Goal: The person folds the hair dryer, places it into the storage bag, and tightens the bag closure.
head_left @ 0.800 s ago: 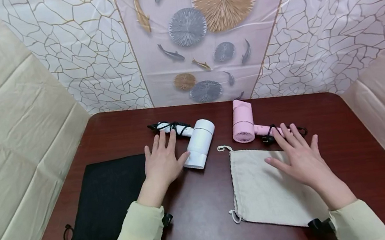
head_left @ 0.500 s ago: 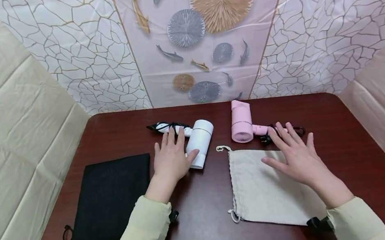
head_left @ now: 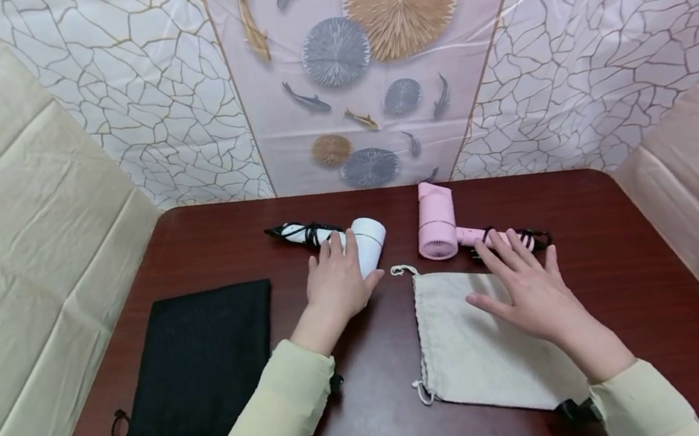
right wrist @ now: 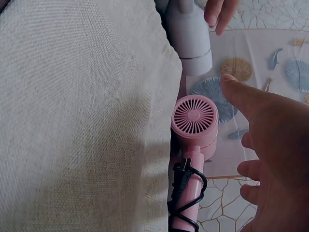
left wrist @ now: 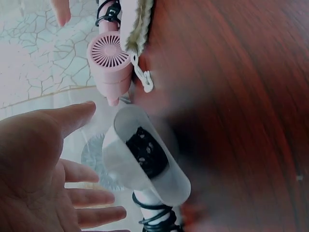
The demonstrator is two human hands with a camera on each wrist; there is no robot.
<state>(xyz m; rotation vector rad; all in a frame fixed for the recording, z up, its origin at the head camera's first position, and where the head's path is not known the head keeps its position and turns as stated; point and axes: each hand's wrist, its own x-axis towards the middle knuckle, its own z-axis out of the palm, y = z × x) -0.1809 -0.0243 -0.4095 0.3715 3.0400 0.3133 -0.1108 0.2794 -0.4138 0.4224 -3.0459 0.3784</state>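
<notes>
A white hair dryer (head_left: 370,239) lies at the back middle of the table, a black cord wound round its handle. Over its barrel hovers my left hand (head_left: 335,280), fingers spread; the left wrist view shows a gap between palm and dryer. The pink hair dryer (head_left: 437,224) lies to the right, its black cord and plug (right wrist: 181,176) wrapped on the handle. Above that handle and the beige drawstring bag (head_left: 478,349) my right hand (head_left: 534,296) is held with straight fingers, apart from both in the right wrist view.
A flat black drawstring bag (head_left: 209,367) lies on the left of the dark red-brown table (head_left: 367,426). A patterned cloth (head_left: 358,96) hangs behind the table's back edge, and pale cloths (head_left: 23,259) rise at both sides.
My left hand has moved right, from the white dryer's handle to over its barrel. My right hand has shifted slightly left. Both hair dryers and both bags stay in place.
</notes>
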